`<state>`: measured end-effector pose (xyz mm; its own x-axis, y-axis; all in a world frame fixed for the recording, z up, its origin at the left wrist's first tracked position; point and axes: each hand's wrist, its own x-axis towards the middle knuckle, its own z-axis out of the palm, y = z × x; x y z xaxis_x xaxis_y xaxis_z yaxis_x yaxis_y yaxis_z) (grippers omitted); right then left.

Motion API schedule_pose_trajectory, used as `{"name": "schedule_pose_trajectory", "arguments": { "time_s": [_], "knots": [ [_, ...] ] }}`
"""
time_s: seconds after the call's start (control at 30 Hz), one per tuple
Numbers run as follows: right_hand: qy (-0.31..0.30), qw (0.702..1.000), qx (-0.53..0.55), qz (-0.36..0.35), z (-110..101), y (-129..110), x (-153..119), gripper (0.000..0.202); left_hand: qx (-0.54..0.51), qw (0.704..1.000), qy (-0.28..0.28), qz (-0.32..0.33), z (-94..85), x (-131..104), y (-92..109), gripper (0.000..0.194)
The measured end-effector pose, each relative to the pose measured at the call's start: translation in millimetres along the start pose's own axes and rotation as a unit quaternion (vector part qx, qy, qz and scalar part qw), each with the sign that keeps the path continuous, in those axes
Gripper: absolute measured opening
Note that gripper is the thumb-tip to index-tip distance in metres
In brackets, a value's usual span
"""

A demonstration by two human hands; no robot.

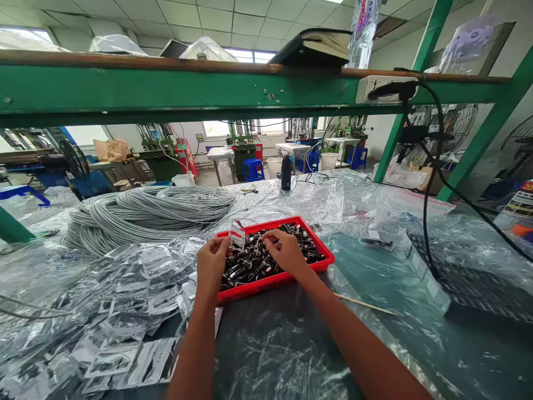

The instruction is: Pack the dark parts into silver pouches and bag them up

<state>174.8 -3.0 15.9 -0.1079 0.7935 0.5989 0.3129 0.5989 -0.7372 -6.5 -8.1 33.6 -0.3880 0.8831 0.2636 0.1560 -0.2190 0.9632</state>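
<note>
A red tray full of small black parts sits on the plastic-covered table in front of me. My left hand, over the tray's left end, pinches a small clear plastic bag that stands up from the fingertips. My right hand is above the middle of the tray with thumb and fingers drawn together. What those right fingertips hold, if anything, is too small to make out. Many flat silvery packets lie heaped to the left of the tray.
Coiled grey cable lies behind the packets. A dark bottle stands beyond the tray. To the right are a thin wooden stick, a black ridged tray and a hanging black cable. A green shelf beam crosses overhead.
</note>
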Motion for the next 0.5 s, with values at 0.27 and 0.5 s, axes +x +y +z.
{"name": "schedule_pose_trajectory", "arguments": {
  "time_s": [0.27,0.5],
  "knots": [
    [-0.092,0.992,-0.080,-0.031,5.3,-4.6,0.2,0.025,0.026,0.963,-0.268,-0.007,8.2,-11.5,12.2,0.046],
    [-0.128,0.972,-0.168,-0.102,12.8,-8.4,5.2,0.018,0.265,0.958,-0.037,-0.102,-20.2,10.5,23.7,0.020]
  ]
}}
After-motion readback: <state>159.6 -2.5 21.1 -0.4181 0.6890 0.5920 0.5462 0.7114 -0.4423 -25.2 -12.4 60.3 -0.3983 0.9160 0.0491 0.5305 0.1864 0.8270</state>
